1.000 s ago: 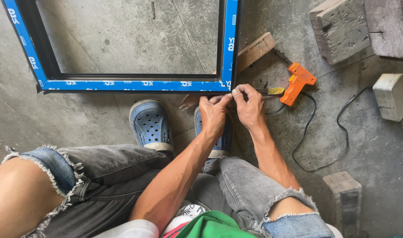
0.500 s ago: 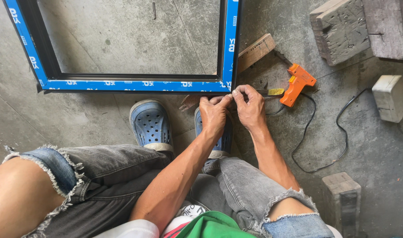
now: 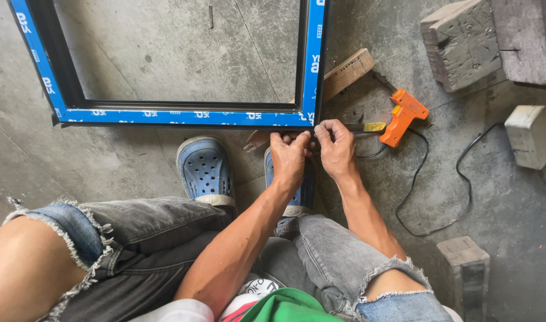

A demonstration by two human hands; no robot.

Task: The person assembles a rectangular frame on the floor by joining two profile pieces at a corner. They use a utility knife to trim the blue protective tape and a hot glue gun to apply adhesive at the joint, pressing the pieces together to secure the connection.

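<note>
Blue film covers the frame (image 3: 183, 116) lying on the concrete floor (image 3: 58, 173), and both hands work at its near right corner: the left hand (image 3: 289, 156) and the right hand (image 3: 335, 146) are side by side, fingers pinched closed on the frame's edge. Just right of them lies an orange tool (image 3: 404, 115) with a black cord (image 3: 440, 179); blue shoes (image 3: 205, 170) stand below the frame, and wooden blocks (image 3: 464, 42) lie farther right.

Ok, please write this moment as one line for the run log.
left hand: fingers at corner of blue frame | right hand: pinching at same corner | orange tool: on floor, untouched
</note>
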